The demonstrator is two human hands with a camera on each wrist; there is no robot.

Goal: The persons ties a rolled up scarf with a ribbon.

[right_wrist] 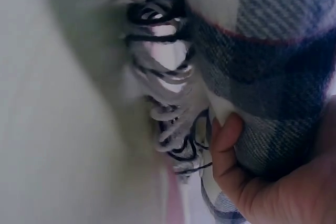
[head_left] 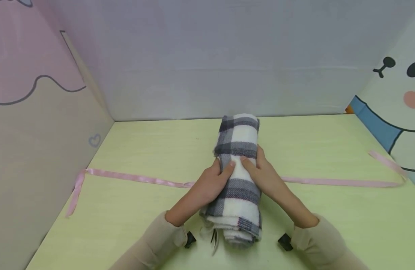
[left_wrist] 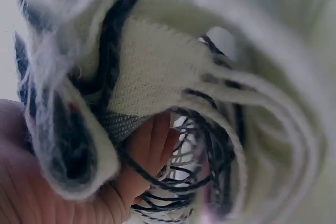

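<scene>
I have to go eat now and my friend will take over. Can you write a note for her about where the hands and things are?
Left hand: grips the left side of the rolled plaid scarf.
Right hand: grips its right side, thumb on top.
Scarf: rolled up, lying on the green table across the pink ribbon, fringe showing at the near end.
Ribbon: flat, both ends stretched out left and right, passing under the roll.
Done: the rolling.
Left: the ribbon is not yet tied round the roll, probably the next step.
</scene>
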